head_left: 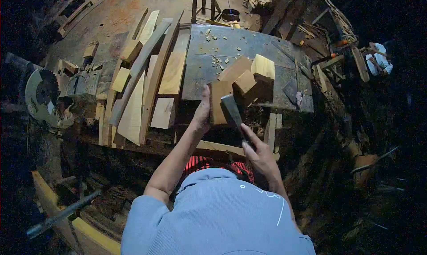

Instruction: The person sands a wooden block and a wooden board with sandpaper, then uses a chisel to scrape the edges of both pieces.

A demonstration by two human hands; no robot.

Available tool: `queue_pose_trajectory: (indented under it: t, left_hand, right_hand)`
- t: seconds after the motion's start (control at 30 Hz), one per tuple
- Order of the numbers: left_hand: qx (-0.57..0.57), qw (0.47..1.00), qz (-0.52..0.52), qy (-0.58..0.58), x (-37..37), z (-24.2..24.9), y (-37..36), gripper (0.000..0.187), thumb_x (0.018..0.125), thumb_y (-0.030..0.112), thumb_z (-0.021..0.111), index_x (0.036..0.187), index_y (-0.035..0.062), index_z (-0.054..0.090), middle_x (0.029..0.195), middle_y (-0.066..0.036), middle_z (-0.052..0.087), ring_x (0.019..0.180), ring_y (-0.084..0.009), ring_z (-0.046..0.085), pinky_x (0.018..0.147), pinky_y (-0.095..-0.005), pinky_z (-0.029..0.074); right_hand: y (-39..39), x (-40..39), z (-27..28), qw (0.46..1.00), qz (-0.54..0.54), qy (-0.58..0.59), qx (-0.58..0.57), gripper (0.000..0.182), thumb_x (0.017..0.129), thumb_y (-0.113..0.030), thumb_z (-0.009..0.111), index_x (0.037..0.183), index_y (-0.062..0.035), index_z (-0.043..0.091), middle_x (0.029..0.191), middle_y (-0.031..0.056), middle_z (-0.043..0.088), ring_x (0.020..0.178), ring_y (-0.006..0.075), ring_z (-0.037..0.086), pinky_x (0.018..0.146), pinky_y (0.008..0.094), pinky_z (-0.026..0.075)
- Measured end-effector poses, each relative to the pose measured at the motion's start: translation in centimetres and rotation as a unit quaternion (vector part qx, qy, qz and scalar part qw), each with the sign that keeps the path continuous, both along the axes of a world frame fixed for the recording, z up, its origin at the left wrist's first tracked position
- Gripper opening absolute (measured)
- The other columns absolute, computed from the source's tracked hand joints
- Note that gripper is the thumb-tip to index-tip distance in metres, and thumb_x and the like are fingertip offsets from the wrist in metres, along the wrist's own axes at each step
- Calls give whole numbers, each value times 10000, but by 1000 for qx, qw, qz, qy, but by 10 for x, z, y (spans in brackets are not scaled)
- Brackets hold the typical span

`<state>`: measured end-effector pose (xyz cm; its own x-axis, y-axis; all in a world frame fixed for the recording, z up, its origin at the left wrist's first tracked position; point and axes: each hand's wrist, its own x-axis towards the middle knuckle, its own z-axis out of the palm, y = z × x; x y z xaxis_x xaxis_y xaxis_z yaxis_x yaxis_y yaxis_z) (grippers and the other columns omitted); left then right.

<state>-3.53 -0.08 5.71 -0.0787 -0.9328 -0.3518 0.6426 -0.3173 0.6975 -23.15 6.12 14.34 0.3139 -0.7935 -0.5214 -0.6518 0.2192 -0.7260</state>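
My left hand (203,109) grips the left side of a brown wooden block (217,115) at the near edge of the workbench (202,50). In my right hand (261,155) is a chisel (232,111), held by its handle, with its broad metal blade angled up and left across the block's face. Most of the handle is hidden by my fingers. Just behind and right of the block, more wooden pieces lie together: a brown one (234,70), a squared one (244,82) and a pale yellow one (263,68).
Long planks (153,72) and a short pale block (163,113) lie on the left. Wood chips (217,61) are scattered over the bench top. A toothed circular saw blade (48,86) stands at far left. Another person (379,59) is at the far right among stacked timber.
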Motion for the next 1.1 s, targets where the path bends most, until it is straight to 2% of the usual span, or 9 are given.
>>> queue_pose_trajectory:
  t: [0.23,0.33,0.4,0.47,0.5,0.6,0.63,0.93,1.1]
  left_hand:
    - [19,999,27,38,7,-9,4,712,829,667,314,1213,83,450,1037,-68,573,919,-184,591,789,-327,500]
    - [49,995,89,-13,8,-3,3,693,842,650,317,1180,69,486,989,-68,594,896,-180,603,771,-321,506]
    - [43,993,104,-28,2,-4,4,682,850,639,319,1136,54,520,948,-72,606,866,-172,613,734,-315,514]
    - [8,999,14,-44,-5,-5,11,688,846,641,328,1120,42,527,962,-85,603,872,-165,608,716,-319,516]
    - [8,999,10,-45,-8,-6,16,688,846,641,328,1120,42,527,962,-85,603,872,-165,608,716,-319,516]
    - [56,997,-34,-29,-20,-14,24,699,872,627,262,1210,52,470,1009,-91,603,867,-188,600,774,-316,488]
    - [47,999,-5,-24,-20,-19,23,677,881,612,252,1195,57,478,974,-107,615,848,-209,611,757,-329,500]
    - [8,998,44,33,12,1,14,760,774,708,366,1161,63,478,984,-83,593,843,-182,613,711,-328,523]
    - [29,988,84,125,19,-19,-4,693,799,662,398,1162,77,474,989,-84,580,882,-193,598,745,-342,515]
  right_hand:
    - [4,1,-14,998,9,-58,-39,500,875,-257,483,1351,-204,343,1046,199,602,915,295,612,787,355,453]
    - [14,3,-21,992,52,-66,-93,497,888,-204,488,1363,-212,341,791,42,558,621,82,467,580,241,409]
    - [10,7,-24,994,38,-59,-82,493,890,-200,486,1362,-209,344,774,40,555,635,83,468,589,238,407]
    - [-1,10,-29,979,6,-101,-176,489,892,-195,478,1363,-212,344,814,42,556,672,96,486,635,243,423]
    - [-10,8,-25,992,-27,-90,-83,500,876,-237,467,1355,-169,338,1207,187,523,1069,284,541,901,346,404]
    - [-34,3,-29,981,-51,-121,-141,506,877,-214,479,1360,-163,334,1216,167,519,1079,236,523,932,318,375]
    - [-34,0,-23,988,-117,-99,4,500,886,-217,476,1362,-173,332,1243,160,504,1121,223,499,950,310,361]
    - [8,3,-11,998,-27,-62,-7,503,875,-204,487,1354,-164,340,1277,196,463,1164,293,476,940,341,380]
    - [21,4,-7,995,41,-82,-39,501,868,-195,512,1346,-188,359,960,204,595,868,312,594,790,373,446]
